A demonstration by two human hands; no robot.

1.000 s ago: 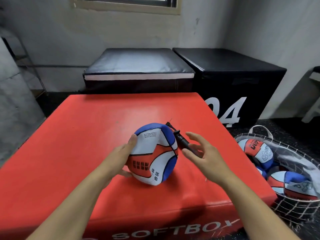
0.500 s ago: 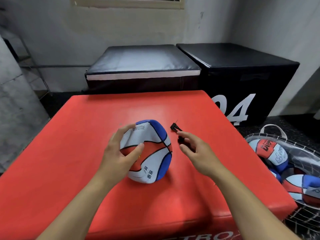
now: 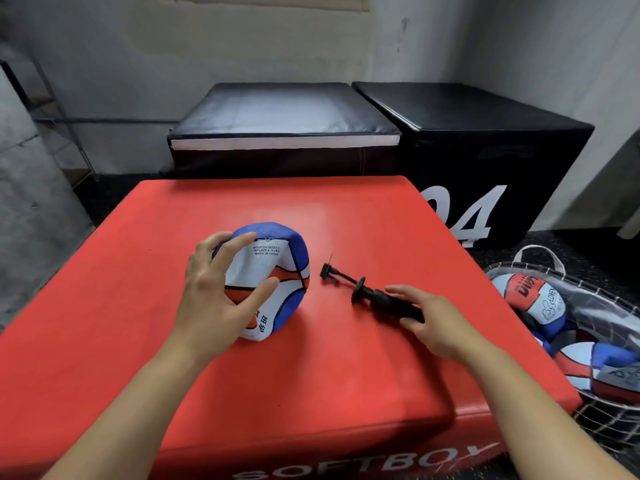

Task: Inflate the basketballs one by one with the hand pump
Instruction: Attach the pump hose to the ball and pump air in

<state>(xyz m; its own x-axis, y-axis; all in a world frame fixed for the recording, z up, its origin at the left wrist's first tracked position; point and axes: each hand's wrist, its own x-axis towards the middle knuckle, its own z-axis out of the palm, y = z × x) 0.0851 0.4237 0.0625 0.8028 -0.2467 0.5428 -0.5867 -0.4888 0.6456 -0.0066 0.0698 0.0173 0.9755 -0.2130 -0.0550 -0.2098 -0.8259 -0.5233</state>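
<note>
A partly deflated red, white and blue basketball (image 3: 268, 280) sits at centre frame on the red soft box (image 3: 346, 375), grasped by the left hand (image 3: 214, 299). Just right of it lies the black hand pump (image 3: 370, 294), its barrel touched by the relaxed right hand (image 3: 436, 323). More basketballs (image 3: 533, 299) fill a net basket (image 3: 606, 420) at lower right.

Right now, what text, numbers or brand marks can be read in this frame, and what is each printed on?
"SOFTBO", cut off after that: front face of the red box.
"04", first digit partly hidden: side of the black box.
"INFLATE" and "MADE IN CHINA", small; top line unclear: white panel of the ball under the left hand.
Red and blue characters low on that ball: too blurred.
Lettering on the balls in the net basket: partial, unreadable.
</note>
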